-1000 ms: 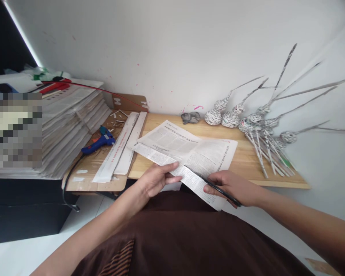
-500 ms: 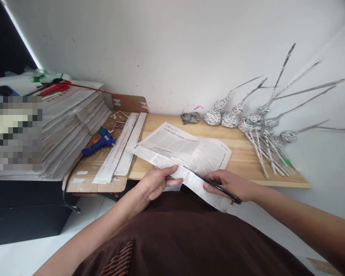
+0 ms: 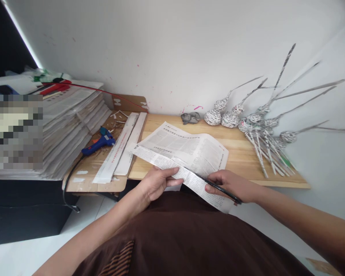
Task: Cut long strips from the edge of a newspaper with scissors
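A sheet of newspaper [image 3: 186, 147] lies partly on the wooden table, its near edge hanging over the front. My left hand [image 3: 161, 180] pinches that near strip between thumb and fingers. Black-handled scissors [image 3: 222, 190] are in my right hand [image 3: 230, 184], fingers wrapped round the handles. Their blades point left and lie along the cut in the newspaper, close to my left fingertips. The cut strip [image 3: 209, 195] slants down to the right under the scissors, in front of my brown apron.
Two folded paper strips [image 3: 117, 153] and a blue glue gun [image 3: 99, 143] lie on cardboard at left, beside a tall newspaper stack [image 3: 77, 122]. Woven paper gourd shapes [image 3: 212, 117], rolled paper sticks [image 3: 264, 157] and a grey lump [image 3: 190, 117] sit on the table [image 3: 232, 138].
The scissors and my right hand have shifted very slightly right. The newspaper's right part has bent a little, its right edge drawing inward. My left hand keeps its hold nearly unmoved.
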`<act>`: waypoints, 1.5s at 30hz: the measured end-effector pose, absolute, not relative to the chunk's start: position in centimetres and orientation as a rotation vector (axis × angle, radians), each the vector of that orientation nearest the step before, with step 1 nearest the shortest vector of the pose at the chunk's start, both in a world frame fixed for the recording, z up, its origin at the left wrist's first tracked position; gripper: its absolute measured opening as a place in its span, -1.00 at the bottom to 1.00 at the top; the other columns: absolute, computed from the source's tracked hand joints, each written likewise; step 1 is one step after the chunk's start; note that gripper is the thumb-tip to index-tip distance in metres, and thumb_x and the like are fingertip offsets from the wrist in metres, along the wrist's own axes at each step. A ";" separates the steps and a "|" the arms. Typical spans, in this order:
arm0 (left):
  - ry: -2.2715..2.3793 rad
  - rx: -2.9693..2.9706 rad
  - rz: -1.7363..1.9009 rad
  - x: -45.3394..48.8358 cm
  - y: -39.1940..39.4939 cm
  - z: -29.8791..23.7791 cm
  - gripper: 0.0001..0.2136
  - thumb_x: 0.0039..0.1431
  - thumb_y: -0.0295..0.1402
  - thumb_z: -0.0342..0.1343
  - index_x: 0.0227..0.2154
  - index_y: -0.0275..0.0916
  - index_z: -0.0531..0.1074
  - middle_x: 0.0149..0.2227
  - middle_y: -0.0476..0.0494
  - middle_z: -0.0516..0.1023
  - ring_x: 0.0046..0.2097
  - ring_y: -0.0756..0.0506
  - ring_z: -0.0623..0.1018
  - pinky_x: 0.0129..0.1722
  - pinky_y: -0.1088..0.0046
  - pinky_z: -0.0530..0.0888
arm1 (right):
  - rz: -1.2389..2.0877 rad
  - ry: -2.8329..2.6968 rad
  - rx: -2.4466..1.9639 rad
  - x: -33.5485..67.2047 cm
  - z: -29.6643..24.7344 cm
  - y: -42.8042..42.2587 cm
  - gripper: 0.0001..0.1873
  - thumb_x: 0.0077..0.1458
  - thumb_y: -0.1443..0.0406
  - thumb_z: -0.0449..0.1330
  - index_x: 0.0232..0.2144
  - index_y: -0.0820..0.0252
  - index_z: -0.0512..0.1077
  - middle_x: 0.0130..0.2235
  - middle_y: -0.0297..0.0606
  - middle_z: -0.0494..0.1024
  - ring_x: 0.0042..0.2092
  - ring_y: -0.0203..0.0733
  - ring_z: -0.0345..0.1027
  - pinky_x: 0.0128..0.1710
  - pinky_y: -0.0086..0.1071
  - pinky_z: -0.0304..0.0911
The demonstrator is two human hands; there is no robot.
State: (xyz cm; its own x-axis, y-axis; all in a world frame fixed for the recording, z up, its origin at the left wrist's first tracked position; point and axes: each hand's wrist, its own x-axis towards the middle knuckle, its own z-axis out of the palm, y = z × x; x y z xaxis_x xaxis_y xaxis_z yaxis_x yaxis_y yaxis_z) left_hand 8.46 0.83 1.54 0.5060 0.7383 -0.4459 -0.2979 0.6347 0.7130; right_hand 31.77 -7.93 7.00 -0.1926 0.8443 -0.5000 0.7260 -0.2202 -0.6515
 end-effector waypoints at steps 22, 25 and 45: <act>0.789 0.629 0.661 8.7 0.1 1.6 -0.54 -0.10 -0.66 0.34 -0.08 -0.28 0.51 -0.14 -0.23 0.64 -0.19 -0.17 0.65 -0.30 0.34 0.67 | 1.359 -2.006 -1.853 31.4 7.1 -6.7 -0.45 0.09 -0.16 0.18 -0.54 0.16 0.21 -0.51 -0.44 0.12 -0.44 -0.30 0.02 -0.50 -0.43 -0.02; 0.778 0.639 0.662 8.7 0.1 1.5 -0.54 -0.10 -0.66 0.34 -0.08 -0.28 0.51 -0.13 -0.22 0.64 -0.19 -0.17 0.65 -0.29 0.34 0.67 | 1.368 -1.994 -1.841 31.3 7.1 -6.8 -0.46 0.10 -0.15 0.18 -0.54 0.16 0.22 -0.51 -0.43 0.12 -0.44 -0.30 0.03 -0.49 -0.43 -0.02; 0.813 0.520 0.686 7.7 2.0 1.7 -0.72 0.10 -0.59 0.23 -0.10 -0.39 0.48 0.00 -0.34 0.57 -0.19 -0.14 0.65 -0.36 0.44 0.67 | 1.266 -2.002 -1.908 32.0 6.5 -7.2 -0.40 0.03 -0.22 0.19 -0.57 0.18 0.28 -0.52 -0.40 0.24 -0.45 -0.29 0.11 -0.52 -0.45 0.01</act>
